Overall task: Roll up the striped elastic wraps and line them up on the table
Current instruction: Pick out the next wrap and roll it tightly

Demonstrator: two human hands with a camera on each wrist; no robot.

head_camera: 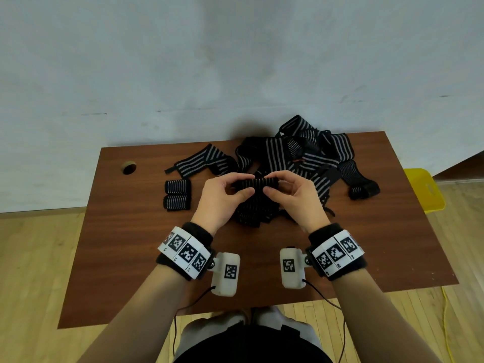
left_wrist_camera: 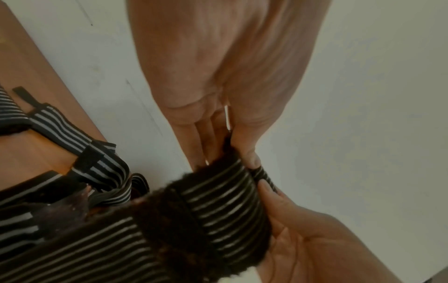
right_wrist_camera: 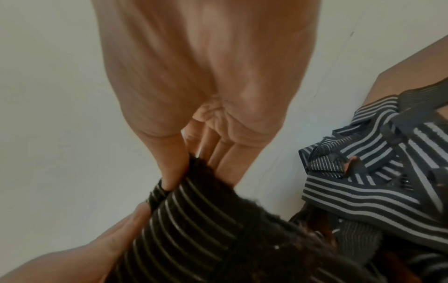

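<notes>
One half-rolled wrap [head_camera: 256, 183] is held above the table's [head_camera: 136, 258] middle, the left hand [head_camera: 222, 200] and right hand [head_camera: 293, 197] pinching its two ends while its loose tail hangs toward the near edge. Two finished rolls [head_camera: 177, 194] lie at the left (one just behind the other), and the unrolled pile [head_camera: 309, 158] sits far right. Rolling seems midway; next, I judge, the tail must be wound in tightly before the roll joins that line.

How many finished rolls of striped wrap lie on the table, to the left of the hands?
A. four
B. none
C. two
C: the head view shows two finished rolls, one behind the other, left of the left hand; the right hand helps roll a third wrap.
</notes>
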